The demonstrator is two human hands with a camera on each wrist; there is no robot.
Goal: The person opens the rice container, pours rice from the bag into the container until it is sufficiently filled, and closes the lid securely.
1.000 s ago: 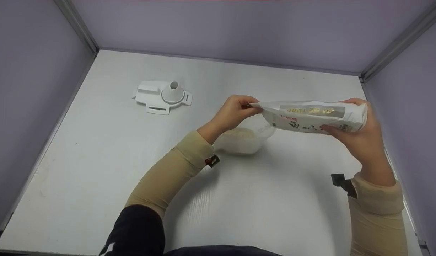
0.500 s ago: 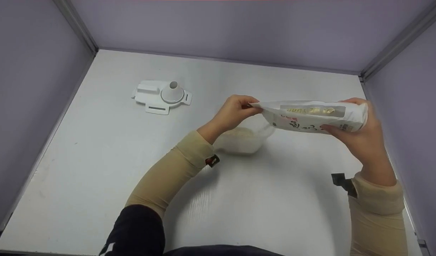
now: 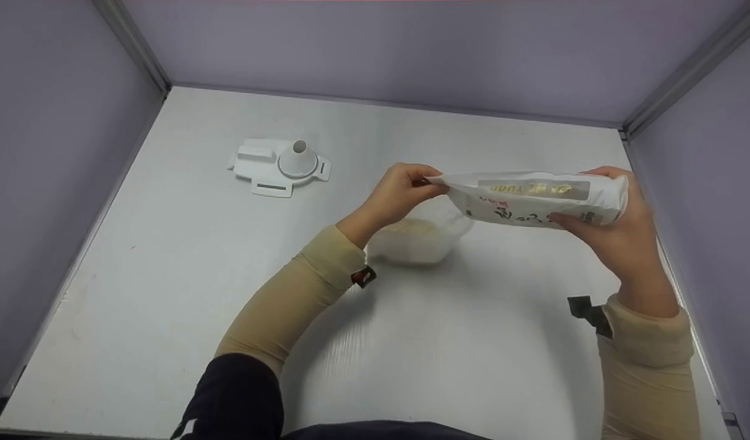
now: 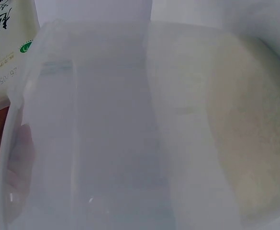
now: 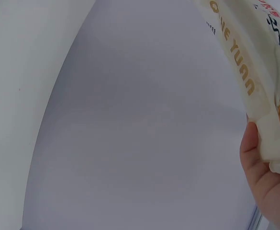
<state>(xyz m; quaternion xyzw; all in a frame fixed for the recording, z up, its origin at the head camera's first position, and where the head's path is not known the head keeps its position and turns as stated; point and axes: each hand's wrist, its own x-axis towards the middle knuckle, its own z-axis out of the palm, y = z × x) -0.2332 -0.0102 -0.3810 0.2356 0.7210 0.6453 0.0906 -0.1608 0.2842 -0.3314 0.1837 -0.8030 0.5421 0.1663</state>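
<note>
A white bag [image 3: 521, 198] printed with dark script and wheat ears lies on its side in the air, held between both hands. My left hand [image 3: 405, 192] pinches its left end between thumb and fingers. Around the other end, my right hand [image 3: 625, 238] grips it, with the thumb across the front. Below the left hand, a translucent plastic container [image 3: 411, 250] stands on the table, part of it behind the left wrist. Pale beige contents [image 4: 254, 129] show through its wall in the left wrist view. Whether anything flows from the bag cannot be seen.
A white plastic lid [image 3: 258, 165] with slotted tabs and a cone-shaped spout [image 3: 298, 160] lies at the back left of the white table [image 3: 167, 293]. Purple-grey panels [image 3: 381, 55] wall the table at the back and both sides.
Both hands and the bag have shifted very slightly left. The hold on the bag is unchanged, and the container and lid stay in place.
</note>
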